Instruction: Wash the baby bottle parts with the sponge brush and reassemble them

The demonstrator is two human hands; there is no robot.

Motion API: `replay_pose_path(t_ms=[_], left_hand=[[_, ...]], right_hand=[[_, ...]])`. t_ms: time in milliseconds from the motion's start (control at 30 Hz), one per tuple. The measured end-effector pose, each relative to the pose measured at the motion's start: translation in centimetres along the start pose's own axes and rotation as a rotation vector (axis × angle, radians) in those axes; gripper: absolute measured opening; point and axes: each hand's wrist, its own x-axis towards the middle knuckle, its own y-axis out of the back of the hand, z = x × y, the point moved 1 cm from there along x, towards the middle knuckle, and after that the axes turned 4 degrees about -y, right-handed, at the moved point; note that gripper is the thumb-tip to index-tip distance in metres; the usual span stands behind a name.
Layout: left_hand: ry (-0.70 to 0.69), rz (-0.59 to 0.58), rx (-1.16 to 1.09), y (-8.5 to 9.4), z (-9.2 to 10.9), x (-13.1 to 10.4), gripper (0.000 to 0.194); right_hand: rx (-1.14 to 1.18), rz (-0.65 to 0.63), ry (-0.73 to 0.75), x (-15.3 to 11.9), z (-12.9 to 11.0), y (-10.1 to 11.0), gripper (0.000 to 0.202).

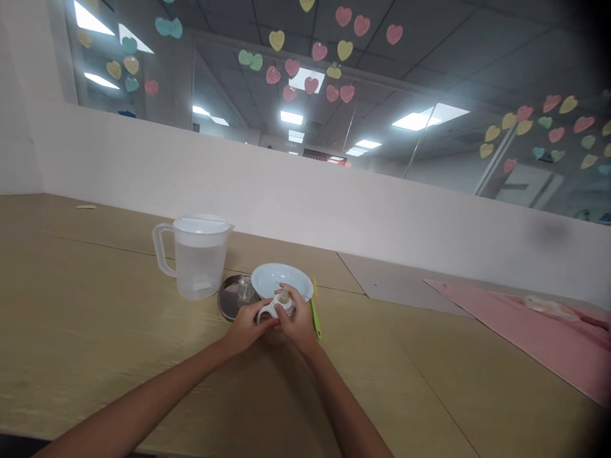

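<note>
White bottle top (282, 302) between both hands (273, 319)

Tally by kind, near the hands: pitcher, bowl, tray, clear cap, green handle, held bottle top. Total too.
Pitcher: 1
Bowl: 1
Tray: 1
Clear cap: 1
Green handle: 1
Bottle top: 1
Total: 6

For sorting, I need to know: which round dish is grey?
The shallow tray, between the pitcher and the bowl; it is shiny grey, while the bowl is pale blue.

Two hands (245, 327) (300, 321), one bottle (285, 303), one pitcher (200, 264), one bowl (270, 277) (pale blue)
</note>
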Motion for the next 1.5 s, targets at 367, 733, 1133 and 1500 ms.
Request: replay_pose_path(t_ms=[367,733,1133,1500], left_hand=[[-0.145,-0.017,0.251,0.5,-0.2,-0.1,0.051],[-0.143,0.146,0.743,4.5,-5.6,1.5,0.047],[-0.037,0.13,0.677,4.7,-7.1,1.4,0.041],[-0.533,0.447,0.678,4.7,-0.5,0.8,0.043]], right_hand=[[-0.167,0.153,-0.026,-0.5,-0.1,-0.4,0.042],[-0.228,0.168,0.031,-1.2,0.1,-0.9,0.049],[-0.237,0.131,0.031,-1.1,0.0,-0.7,0.047],[-0.386,0.24,0.265,-1.3,-0.3,-0.5,0.062]])
